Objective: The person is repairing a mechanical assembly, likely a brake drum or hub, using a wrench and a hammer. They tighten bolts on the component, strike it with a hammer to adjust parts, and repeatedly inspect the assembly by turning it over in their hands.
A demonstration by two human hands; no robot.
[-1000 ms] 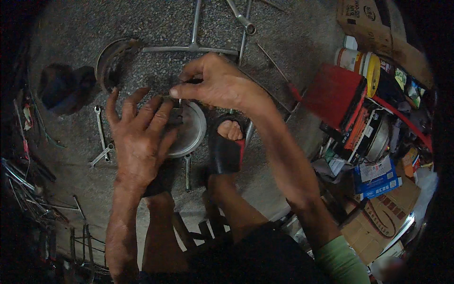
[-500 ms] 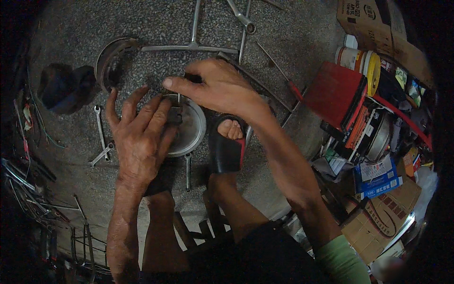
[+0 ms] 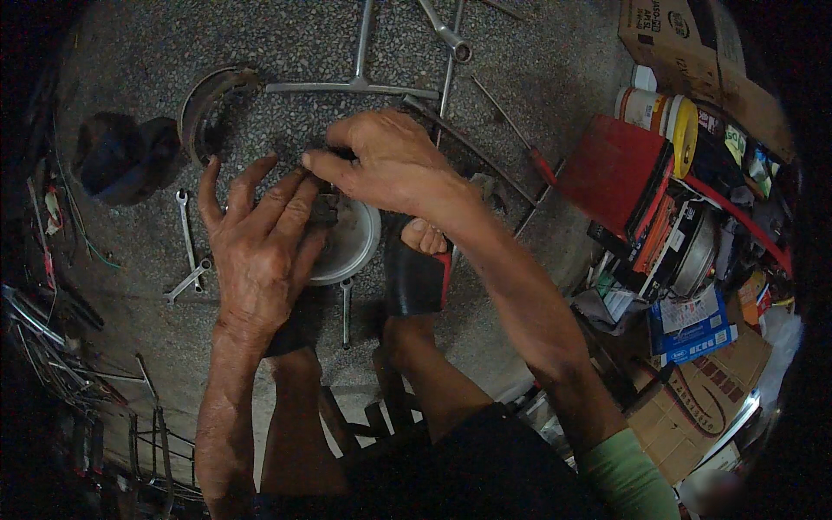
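Note:
My left hand (image 3: 260, 234) reaches over the left side of a round metal plate (image 3: 357, 247), with its thumb and fingers around a small dark metal block (image 3: 324, 211). Its outer fingers are stretched out. My right hand (image 3: 386, 165) comes in from the right with thumb and fingers bent together just above the block, close to my left fingertips. What those fingers pinch, if anything, is hidden. A curved metal brake shoe or band (image 3: 192, 117) lies beyond my left hand.
Two wrenches (image 3: 185, 234) lie left of my left hand, and another wrench (image 3: 347, 312) between my feet. Beyond are a T-shaped bar (image 3: 358, 84) and a red-handled screwdriver (image 3: 542, 165). Dark cloth (image 3: 126, 160) is at left; a red box (image 3: 611, 173) and cartons (image 3: 702, 394) crowd the right.
My right hand has shifted slightly, its fingers drawn closer in over the block. The small bright pin seen beneath its thumb is now mostly covered. My left hand keeps nearly the same place.

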